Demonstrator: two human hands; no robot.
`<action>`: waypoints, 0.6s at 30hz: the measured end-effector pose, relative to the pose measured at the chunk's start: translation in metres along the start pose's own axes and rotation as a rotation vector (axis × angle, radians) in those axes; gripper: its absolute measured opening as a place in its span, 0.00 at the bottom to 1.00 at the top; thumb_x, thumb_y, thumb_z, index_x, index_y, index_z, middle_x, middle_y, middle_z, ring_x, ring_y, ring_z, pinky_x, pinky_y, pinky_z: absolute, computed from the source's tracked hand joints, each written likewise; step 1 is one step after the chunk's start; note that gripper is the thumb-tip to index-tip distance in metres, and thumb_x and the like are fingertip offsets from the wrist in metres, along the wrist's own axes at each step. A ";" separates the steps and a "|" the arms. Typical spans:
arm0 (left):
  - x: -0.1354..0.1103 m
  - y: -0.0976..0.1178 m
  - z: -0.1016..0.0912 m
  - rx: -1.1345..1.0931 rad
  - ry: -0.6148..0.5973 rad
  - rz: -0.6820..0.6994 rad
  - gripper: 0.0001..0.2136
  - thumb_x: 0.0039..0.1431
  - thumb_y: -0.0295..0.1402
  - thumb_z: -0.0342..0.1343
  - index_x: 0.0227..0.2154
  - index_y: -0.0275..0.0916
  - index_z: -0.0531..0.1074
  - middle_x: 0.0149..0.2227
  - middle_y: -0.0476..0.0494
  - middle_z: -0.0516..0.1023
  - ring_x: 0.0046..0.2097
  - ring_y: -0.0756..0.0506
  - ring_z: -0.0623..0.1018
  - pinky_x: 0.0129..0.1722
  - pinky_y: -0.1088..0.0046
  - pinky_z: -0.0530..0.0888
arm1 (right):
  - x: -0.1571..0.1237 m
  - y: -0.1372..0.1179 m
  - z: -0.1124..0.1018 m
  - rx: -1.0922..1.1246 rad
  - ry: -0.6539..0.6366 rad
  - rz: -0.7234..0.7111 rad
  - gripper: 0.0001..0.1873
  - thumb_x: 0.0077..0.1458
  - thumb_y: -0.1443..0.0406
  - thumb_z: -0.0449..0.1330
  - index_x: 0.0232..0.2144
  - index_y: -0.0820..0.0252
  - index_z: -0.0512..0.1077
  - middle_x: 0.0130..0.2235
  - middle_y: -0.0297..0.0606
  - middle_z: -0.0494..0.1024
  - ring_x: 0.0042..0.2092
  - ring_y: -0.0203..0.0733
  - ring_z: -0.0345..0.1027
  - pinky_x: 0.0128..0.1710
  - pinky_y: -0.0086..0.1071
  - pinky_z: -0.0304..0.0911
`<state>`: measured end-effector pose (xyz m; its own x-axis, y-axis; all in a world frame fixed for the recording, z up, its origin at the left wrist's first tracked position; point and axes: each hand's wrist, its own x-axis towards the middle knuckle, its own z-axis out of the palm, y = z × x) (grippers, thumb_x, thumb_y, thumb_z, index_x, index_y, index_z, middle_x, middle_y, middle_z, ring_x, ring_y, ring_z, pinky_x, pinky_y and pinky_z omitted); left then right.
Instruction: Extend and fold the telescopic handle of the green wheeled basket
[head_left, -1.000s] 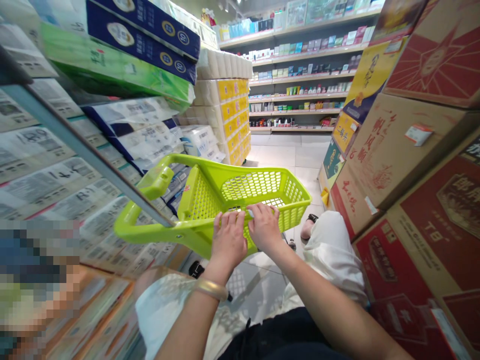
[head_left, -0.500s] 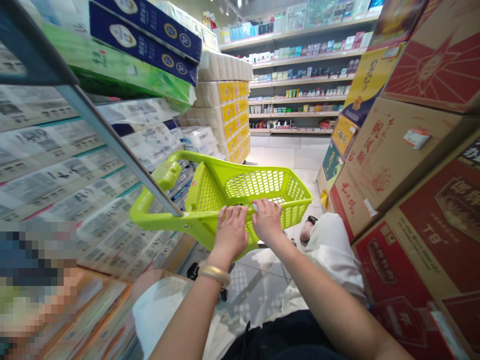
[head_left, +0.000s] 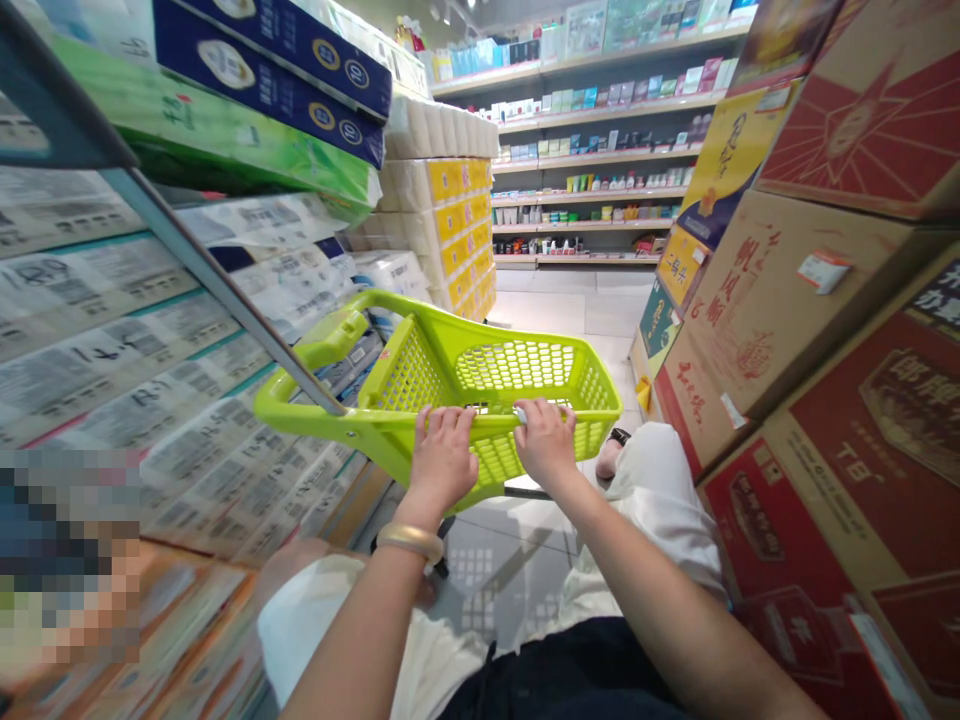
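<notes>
A lime-green plastic shopping basket (head_left: 525, 365) on wheels stands in the aisle just in front of me, its long handle (head_left: 315, 355) pointing left toward the shelves. My left hand (head_left: 442, 460), a gold bangle on its wrist, is curled over the basket's near rim. Beside it my right hand (head_left: 546, 442) also grips that rim, fingers wrapped over the edge. The basket's inside looks bare. My knees in white cloth show below.
Shelves of packaged tissue (head_left: 112, 330) rise close on the left, with stacked paper rolls (head_left: 450, 200) farther ahead. Tall stacks of cardboard cartons (head_left: 810, 330) wall the right side. A tiled aisle floor (head_left: 570, 310) runs ahead to shelves of bottles at the back.
The basket has swung nearer and more level, its handle turning left. Both hands have shifted from resting on the rim to curling over it.
</notes>
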<state>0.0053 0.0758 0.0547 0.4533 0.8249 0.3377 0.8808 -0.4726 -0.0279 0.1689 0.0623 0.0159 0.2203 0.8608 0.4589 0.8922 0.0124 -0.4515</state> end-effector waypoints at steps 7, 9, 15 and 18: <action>-0.007 0.004 -0.001 0.052 0.007 -0.012 0.24 0.49 0.27 0.53 0.52 0.41 0.67 0.48 0.38 0.71 0.56 0.36 0.65 0.65 0.50 0.51 | -0.006 -0.045 0.006 0.044 -0.081 -0.098 0.17 0.54 0.72 0.55 0.47 0.57 0.70 0.45 0.40 0.75 0.48 0.45 0.65 0.55 0.42 0.45; -0.009 0.001 -0.002 0.057 0.011 -0.011 0.23 0.49 0.27 0.53 0.51 0.41 0.67 0.48 0.38 0.71 0.56 0.37 0.66 0.65 0.50 0.51 | -0.007 -0.048 0.005 0.042 -0.102 -0.123 0.17 0.55 0.71 0.55 0.47 0.56 0.70 0.46 0.40 0.75 0.48 0.44 0.65 0.56 0.43 0.44; -0.010 -0.008 -0.003 0.076 0.019 -0.022 0.22 0.48 0.27 0.53 0.49 0.41 0.69 0.47 0.39 0.71 0.55 0.37 0.66 0.66 0.51 0.51 | -0.018 -0.018 -0.008 0.001 -0.070 -0.095 0.18 0.54 0.71 0.55 0.48 0.56 0.69 0.45 0.39 0.76 0.48 0.45 0.66 0.57 0.44 0.42; -0.011 -0.006 -0.003 0.095 0.038 -0.054 0.18 0.51 0.30 0.53 0.46 0.40 0.70 0.46 0.38 0.71 0.55 0.36 0.66 0.66 0.50 0.51 | -0.027 -0.010 -0.012 -0.009 -0.041 -0.058 0.19 0.53 0.71 0.55 0.48 0.57 0.69 0.46 0.40 0.76 0.49 0.46 0.65 0.57 0.45 0.42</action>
<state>-0.0057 0.0690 0.0539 0.4010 0.8352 0.3763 0.9136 -0.3949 -0.0970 0.1586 0.0330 0.0179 0.1521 0.8789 0.4521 0.9065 0.0583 -0.4182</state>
